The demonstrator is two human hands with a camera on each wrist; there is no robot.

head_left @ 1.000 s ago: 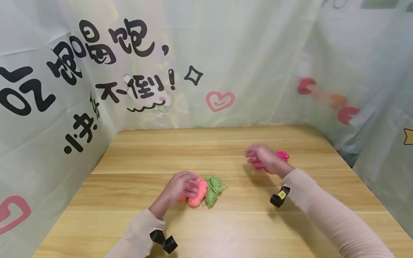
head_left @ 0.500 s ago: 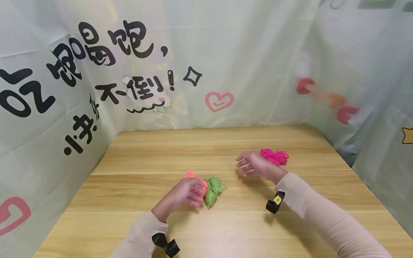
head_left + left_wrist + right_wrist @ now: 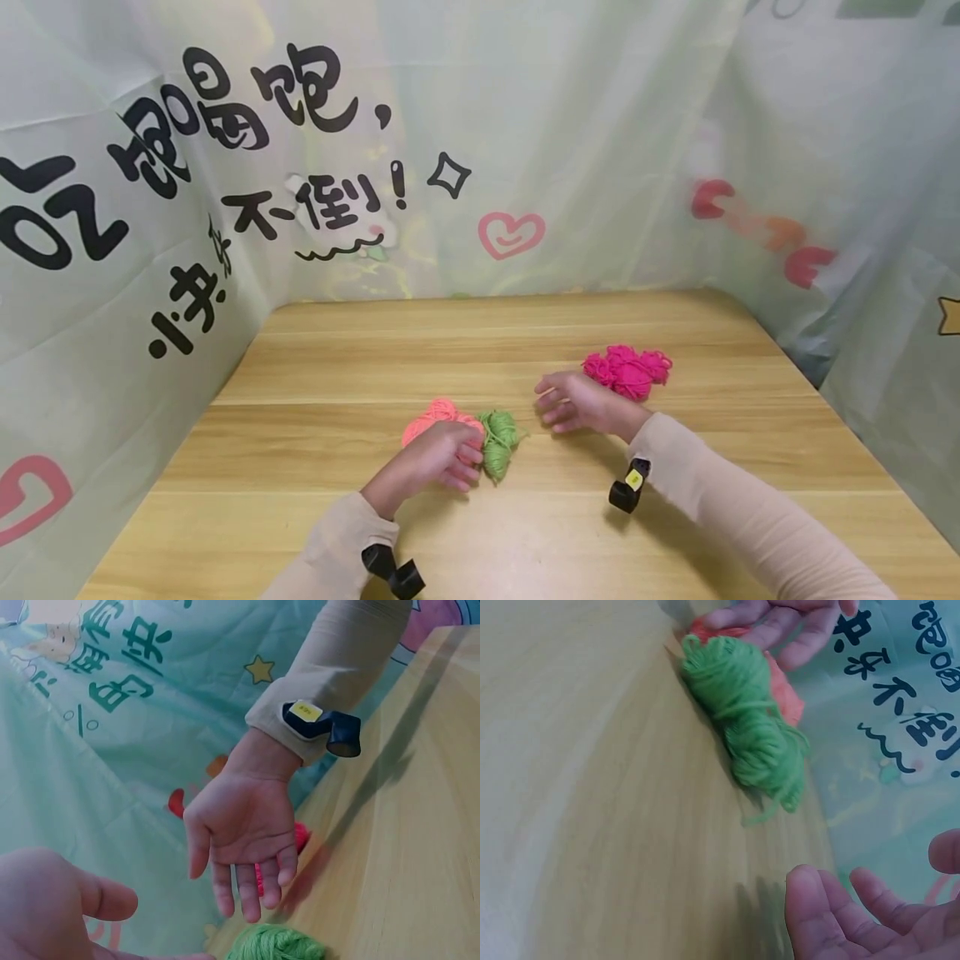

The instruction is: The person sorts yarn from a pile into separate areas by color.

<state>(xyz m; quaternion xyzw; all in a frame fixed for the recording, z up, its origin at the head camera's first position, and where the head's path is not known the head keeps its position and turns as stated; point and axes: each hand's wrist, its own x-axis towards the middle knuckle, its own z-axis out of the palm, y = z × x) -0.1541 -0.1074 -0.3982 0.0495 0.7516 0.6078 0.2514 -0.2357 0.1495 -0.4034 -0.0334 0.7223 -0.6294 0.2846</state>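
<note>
Right hand [image 3: 581, 406] has moved toward the lower left since the earlier frames, leaving the magenta yarn [image 3: 630, 372] at right more exposed. Green yarn skein [image 3: 499, 446], lower centre, lies between the hands, touching the coral yarn [image 3: 431, 417]. Left hand [image 3: 442, 457] overlaps the coral yarn, fingers loosely extended; contact cannot be told. Right-hand fingers are spread, apart from the green skein. Left wrist view shows the right palm face-on, hidden in the head view.
</note>
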